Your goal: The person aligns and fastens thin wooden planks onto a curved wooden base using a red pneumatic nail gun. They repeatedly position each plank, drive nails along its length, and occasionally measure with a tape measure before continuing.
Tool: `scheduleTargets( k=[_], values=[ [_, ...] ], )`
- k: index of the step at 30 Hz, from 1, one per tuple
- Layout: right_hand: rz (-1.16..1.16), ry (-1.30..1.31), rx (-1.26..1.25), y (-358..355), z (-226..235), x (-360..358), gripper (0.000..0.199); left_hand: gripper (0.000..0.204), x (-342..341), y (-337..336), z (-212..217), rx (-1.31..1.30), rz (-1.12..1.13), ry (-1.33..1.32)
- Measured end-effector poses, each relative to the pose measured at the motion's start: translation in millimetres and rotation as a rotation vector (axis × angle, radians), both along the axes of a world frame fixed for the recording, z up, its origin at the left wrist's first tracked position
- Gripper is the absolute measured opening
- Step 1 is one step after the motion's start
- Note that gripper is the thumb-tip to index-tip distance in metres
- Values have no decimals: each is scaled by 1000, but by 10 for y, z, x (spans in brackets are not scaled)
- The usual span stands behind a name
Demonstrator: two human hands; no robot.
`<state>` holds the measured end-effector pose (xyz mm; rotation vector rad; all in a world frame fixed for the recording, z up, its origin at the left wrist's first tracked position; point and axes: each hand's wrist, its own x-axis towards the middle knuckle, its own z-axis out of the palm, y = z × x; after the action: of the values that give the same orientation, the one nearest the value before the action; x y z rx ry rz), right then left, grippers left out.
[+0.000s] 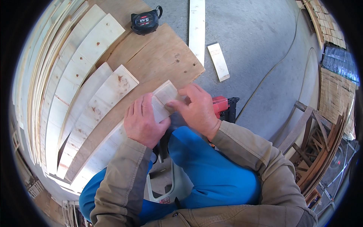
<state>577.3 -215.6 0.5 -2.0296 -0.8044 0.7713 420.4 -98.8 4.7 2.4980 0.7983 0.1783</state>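
Note:
A long pale wooden board [107, 145] slants from the lower left up to a squared end between my hands. My left hand [143, 119] is closed over it, fingers across the top and thumb along the near edge. At the far end, my right hand [198, 109] is closed around the right edge, its thumb pressing on the top face. A line crosses the wood near that end [165, 94]; I cannot tell if it is a separate piece. The right hand's fingertips are partly hidden. Just beyond that hand lies a red and black power tool [221, 105], partly covered.
A brown plywood sheet [162, 56] carries a black tape measure [145, 22]. Several pale boards [81, 60] lie stacked at left. On the grey floor are a long strip [196, 30], a short offcut [219, 62] and a hose [261, 81]. Wood scraps fill a rack [317, 147] at right.

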Motion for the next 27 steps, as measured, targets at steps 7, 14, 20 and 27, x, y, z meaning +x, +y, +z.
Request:
scheduleTargets(
  k=[7,14,20,27],
  values=[
    [25,-26,-5,4,24,14,37,77,27,-3,-3,4,-1,0],
    [44,-29,-21,9,64,9,37,76,42,-14,4,14,13,-1],
    [69,-67,-49,24,88,6,36,75,51,-22,9,11,28,-5],
    [116,-137,-46,29,105,9,36,73,60,-16,14,-2,31,-8]
  ],
)
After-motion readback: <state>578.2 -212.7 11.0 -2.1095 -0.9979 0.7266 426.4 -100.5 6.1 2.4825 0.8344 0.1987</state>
